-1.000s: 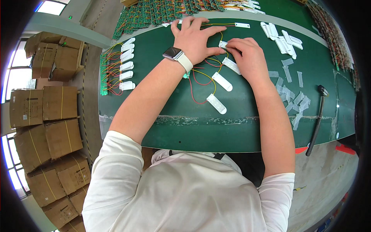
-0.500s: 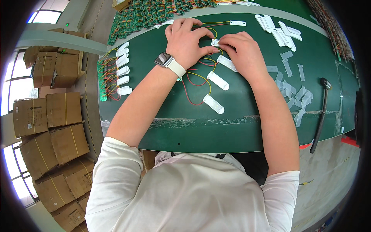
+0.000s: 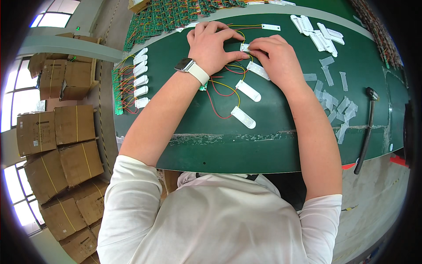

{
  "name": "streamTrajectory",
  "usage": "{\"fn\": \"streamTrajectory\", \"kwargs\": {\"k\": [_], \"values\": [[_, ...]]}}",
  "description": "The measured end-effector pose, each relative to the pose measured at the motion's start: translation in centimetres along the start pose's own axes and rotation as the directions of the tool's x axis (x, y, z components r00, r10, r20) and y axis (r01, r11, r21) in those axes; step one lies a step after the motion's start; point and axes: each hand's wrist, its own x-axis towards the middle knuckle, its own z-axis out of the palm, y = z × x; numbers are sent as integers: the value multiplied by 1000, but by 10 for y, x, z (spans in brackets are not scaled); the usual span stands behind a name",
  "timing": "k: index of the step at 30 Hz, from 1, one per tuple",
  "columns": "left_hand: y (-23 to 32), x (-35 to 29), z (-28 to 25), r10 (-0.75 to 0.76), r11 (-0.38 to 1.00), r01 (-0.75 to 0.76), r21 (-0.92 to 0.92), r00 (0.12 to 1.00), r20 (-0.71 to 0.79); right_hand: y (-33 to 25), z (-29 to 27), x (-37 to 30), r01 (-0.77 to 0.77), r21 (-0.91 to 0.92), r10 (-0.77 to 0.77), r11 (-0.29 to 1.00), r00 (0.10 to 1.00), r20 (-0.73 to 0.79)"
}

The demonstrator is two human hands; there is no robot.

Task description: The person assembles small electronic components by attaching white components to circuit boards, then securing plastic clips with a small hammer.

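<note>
Near the far side of the green table, both my hands meet at a small white wired piece [image 3: 244, 46]. My left hand [image 3: 210, 47] brackets its end, forefinger on the far side and thumb on the near side. The right hand [image 3: 278, 59] pinches the same piece; its fingers hide the rest of it. Closer to me lie several white oblong wired pieces, among them one [image 3: 249, 91] and another [image 3: 243, 117], on red and yellow wires. These wires run under my left wrist to a mostly hidden green circuit board [image 3: 203, 86]. Beyond my hands lies a flat white strip [image 3: 271, 27] with wires.
At left, a green board [image 3: 117, 92] has white pieces [image 3: 140, 80] wired to it. Many circuit boards [image 3: 162, 20] fill the far left. White covers [image 3: 323, 37], clear tape strips [image 3: 336, 108] and a dark-handled tool [image 3: 367, 132] lie at right. Cartons [image 3: 37, 132] stand beyond the table.
Both hands stay at the small white piece with almost the same grip. The whole view has shifted very slightly.
</note>
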Motion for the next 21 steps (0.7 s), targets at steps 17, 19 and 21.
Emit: {"fn": "streamTrajectory", "kwargs": {"k": [17,19,21], "values": [[-1,2,-3,-15,999,18,-27,995,97,1,-1,-1,9,-1,-9,1000,1000,23],[1,1,-5,-22,994,10,105,994,110,0,-2,0,16,0,-16,1000,999,36],[-2,0,-4,-31,995,17,101,991,130,-1,-1,1,27,2,-27,1000,998,50]]}}
